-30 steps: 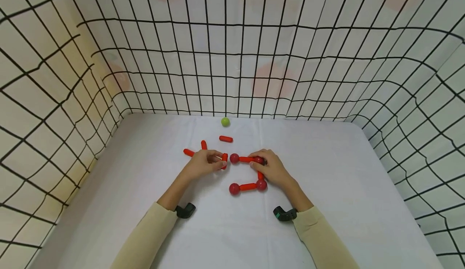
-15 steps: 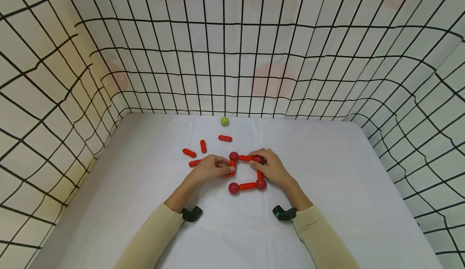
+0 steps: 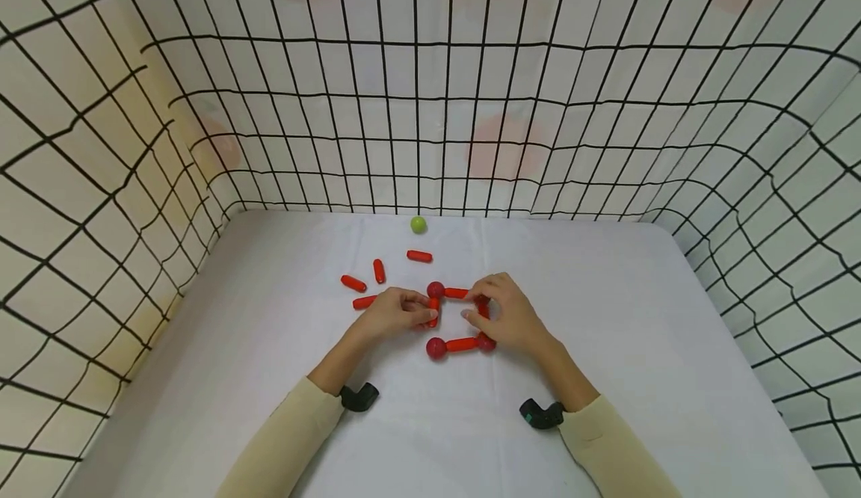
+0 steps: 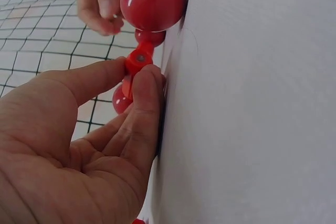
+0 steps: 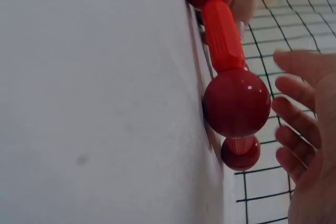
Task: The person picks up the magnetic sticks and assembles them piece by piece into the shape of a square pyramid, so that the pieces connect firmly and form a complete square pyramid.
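Pinching w/ left hand (image 3: 393,311) grip, orange rod (image 3: 433,311) closes square's 9 o'clock side; right hand (image 3: 507,318), fingers loose, holds nothing; next probably seat rod onto lower ball (image 3: 436,348).

Right hand (image 3: 509,318) covers the frame's (image 3: 460,345) far right corner ball in head view. Left hand (image 3: 392,311) hides most of the red stick (image 3: 433,311) it pinches. Right wrist view cuts off the right hand's fingers (image 5: 294,114) at the edge; stick near the left wrist view's bottom edge barely shows.
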Demonstrator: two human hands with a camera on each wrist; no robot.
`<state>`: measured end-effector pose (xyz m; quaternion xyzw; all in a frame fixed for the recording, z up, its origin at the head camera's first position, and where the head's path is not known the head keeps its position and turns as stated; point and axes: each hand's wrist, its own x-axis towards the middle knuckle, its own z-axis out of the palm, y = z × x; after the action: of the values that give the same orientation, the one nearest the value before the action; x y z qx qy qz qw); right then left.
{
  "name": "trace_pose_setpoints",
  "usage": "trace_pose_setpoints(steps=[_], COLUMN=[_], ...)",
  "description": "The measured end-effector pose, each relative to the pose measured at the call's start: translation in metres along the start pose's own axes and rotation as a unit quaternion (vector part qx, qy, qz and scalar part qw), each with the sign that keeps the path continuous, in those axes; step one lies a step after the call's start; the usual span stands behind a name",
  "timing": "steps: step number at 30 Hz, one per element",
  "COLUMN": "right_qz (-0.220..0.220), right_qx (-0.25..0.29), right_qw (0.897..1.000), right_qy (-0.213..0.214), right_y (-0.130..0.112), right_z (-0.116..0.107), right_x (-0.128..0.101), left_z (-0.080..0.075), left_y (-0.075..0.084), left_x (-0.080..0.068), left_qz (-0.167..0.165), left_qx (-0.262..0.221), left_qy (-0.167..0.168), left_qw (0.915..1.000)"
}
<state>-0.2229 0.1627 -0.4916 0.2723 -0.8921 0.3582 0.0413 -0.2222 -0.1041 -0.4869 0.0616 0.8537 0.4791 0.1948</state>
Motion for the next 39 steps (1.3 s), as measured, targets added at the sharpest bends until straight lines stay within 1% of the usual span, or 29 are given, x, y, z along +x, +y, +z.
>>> trace_pose_setpoints(steps=[3, 6, 7, 9, 13, 15, 22, 27, 32, 34, 37, 39], right_qz=[-0.034, -0.051, -0.052, -0.057, -0.060, -0.062, -0.040, -0.025, 0.010, 0.026, 0.060, 0.080], right_qx=[-0.014, -0.029, -0.036, -0.046, -0.055, -0.050, -0.029, -0.029, -0.029, -0.029, -0.024, -0.010], right_qw=[0.997, 0.989, 0.987, 0.985, 0.986, 0.987, 0.990, 0.995, 0.998, 0.997, 0.995, 0.992], right_qy=[-0.066, -0.133, -0.147, -0.158, -0.147, -0.142, -0.129, -0.097, -0.063, -0.065, -0.081, -0.093], right_y=[-0.012, -0.019, -0.021, -0.023, -0.026, -0.025, -0.024, -0.024, -0.012, -0.006, 0.004, 0.010], right_z=[0.000, 0.004, 0.005, 0.007, 0.010, 0.011, 0.016, 0.015, 0.006, 0.003, -0.002, -0.003], right_x=[-0.007, -0.013, -0.015, -0.017, -0.017, -0.016, -0.013, -0.015, -0.014, -0.014, -0.015, -0.017], left_z=[0.000, 0.000, 0.000, 0.000, 0.001, 0.001, 0.003, 0.004, 0.004, 0.004, 0.004, 0.004], left_y=[0.000, 0.000, 0.000, -0.001, -0.003, -0.003, -0.001, 0.001, 0.002, 0.002, 0.002, 0.002], left_x=[-0.001, -0.001, -0.002, -0.002, -0.002, -0.001, -0.001, -0.003, -0.003, -0.003, -0.003, -0.004], left_qz=[-0.001, -0.004, -0.006, -0.008, -0.007, -0.005, -0.008, -0.015, -0.026, -0.029, -0.031, -0.030], left_qx=[0.001, -0.003, -0.004, -0.007, -0.014, -0.016, -0.009, -0.015, -0.019, -0.017, -0.016, -0.017], left_qy=[0.004, 0.004, 0.002, -0.001, -0.003, -0.003, 0.005, 0.014, 0.027, 0.033, 0.042, 0.052], left_qw=[1.0000, 1.0000, 1.0000, 0.9999, 0.9999, 0.9999, 0.9999, 0.9997, 0.9991, 0.9989, 0.9985, 0.9981])
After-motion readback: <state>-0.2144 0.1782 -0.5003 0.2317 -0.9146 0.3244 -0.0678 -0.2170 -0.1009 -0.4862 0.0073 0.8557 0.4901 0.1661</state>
